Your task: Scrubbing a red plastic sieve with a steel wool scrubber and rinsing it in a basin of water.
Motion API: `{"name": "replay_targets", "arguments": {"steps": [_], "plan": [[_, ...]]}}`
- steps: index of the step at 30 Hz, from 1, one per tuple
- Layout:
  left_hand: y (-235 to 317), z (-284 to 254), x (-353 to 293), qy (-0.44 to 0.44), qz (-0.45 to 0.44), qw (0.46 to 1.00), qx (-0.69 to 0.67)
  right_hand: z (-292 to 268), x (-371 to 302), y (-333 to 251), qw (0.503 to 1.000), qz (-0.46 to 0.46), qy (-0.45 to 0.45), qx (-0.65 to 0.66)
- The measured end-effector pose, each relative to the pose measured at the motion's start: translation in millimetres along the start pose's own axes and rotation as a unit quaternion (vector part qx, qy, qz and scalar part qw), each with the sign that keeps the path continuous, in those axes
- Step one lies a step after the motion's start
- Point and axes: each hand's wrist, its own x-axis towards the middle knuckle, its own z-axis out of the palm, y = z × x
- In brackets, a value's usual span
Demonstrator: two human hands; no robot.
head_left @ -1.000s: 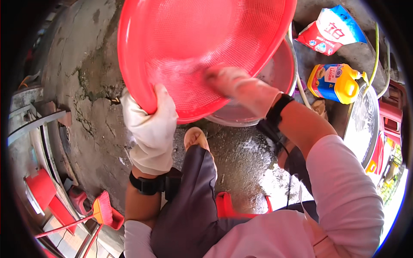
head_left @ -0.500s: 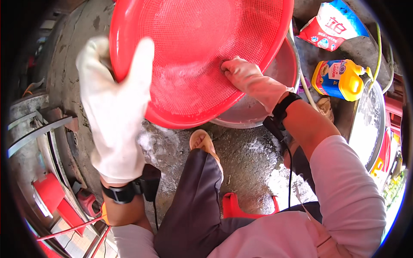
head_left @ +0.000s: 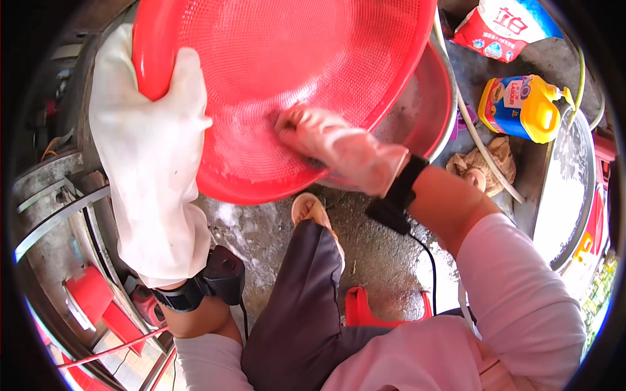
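A large red mesh strainer basket is tilted in front of me, its wet inside facing me. My left hand, in a white rubber glove, grips the basket's left rim, thumb on the inner side and fingers around the outside. Against the lower inner mesh my right hand, also gloved, is closed in a fist. Whatever that fist holds, if anything, is hidden. Behind the basket, to its right, stands a red basin, partly covered by it.
To the right are a detergent bag, a yellow jug with a blue label, a brown cloth, a hose and a large round tub. A red stool is beneath me. Metal frames stand at left.
The basket has shifted left and slightly down. My left hand has closed onto its rim. My right fist has slid left across the mesh.
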Motion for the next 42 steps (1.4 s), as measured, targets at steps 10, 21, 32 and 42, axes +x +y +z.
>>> {"name": "replay_targets", "arguments": {"steps": [10,21,32,42], "plan": [[0,-1,-1,-0.008,-0.026,0.999,0.029,-27,0,-6,0.992,0.065,-0.025,-0.101],[-11,3,-1,0.017,-0.016,1.0,0.019,-28,21,26,0.98,0.02,0.023,-0.195],[-24,0,-2,0.022,-0.042,0.999,0.017,-35,15,-6,0.983,0.169,-0.062,-0.041],[-21,-1,-3,0.008,-0.051,0.998,0.045,-20,19,32,0.988,0.057,-0.046,-0.136]]}}
